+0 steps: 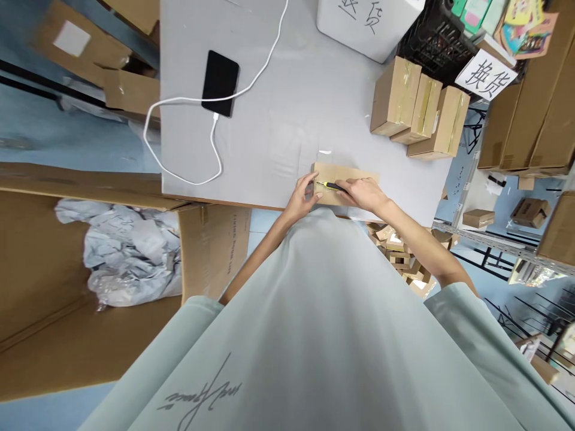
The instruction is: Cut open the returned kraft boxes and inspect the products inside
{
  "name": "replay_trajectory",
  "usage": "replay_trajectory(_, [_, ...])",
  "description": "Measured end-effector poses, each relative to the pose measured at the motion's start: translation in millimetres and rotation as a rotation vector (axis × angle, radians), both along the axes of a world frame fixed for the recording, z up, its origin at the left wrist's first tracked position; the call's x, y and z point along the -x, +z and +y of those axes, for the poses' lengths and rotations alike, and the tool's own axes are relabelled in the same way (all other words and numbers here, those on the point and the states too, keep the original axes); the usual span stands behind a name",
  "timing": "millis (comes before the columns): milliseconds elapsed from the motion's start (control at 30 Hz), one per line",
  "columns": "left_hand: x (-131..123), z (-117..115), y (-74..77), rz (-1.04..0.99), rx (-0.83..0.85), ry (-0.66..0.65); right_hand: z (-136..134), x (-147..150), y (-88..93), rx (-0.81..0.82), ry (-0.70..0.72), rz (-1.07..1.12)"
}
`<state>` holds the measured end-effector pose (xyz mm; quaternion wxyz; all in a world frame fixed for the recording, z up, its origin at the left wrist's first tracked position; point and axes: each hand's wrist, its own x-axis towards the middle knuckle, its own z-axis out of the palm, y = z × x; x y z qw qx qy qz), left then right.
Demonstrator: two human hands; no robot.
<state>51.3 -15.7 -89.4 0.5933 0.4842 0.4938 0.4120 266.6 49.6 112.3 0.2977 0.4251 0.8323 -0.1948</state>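
Note:
A small cardboard box [341, 172] lies at the near edge of the grey table [278, 143], right in front of my body. My left hand [304, 196] grips the left end of that box, thumb and fingers on its sides. In my right hand [365, 194] is a black and yellow utility knife [333, 186], its tip pointing left onto the taped end of the box. The fingers are wrapped round the handle. Whether the blade has gone into the tape is too small to tell.
A dark phone [220, 82] with a white cable [265, 63] lies at the left. Taped boxes [395, 99], a white container [359, 30] and a black crate [435, 45] stand at the back right. A large carton [215, 251] with crumpled plastic bags [135, 251] stands left of me.

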Motion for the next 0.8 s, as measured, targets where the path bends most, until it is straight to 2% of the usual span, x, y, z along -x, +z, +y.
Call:
replay_trajectory(267, [0, 0, -0.2, -0.028, 0.012, 0.013, 6, 5, 5.0, 0.003, 0.059, -0.02])
replay_trajectory(500, [1, 0, -3.2, -0.017, 0.018, 0.018, 7, 13, 10.3, 0.002, 0.057, -0.032])
replay_trajectory(800, [1, 4, 3.6, 0.002, 0.087, 0.041, 6, 32, 0.7, 0.022, 0.05, 0.027])
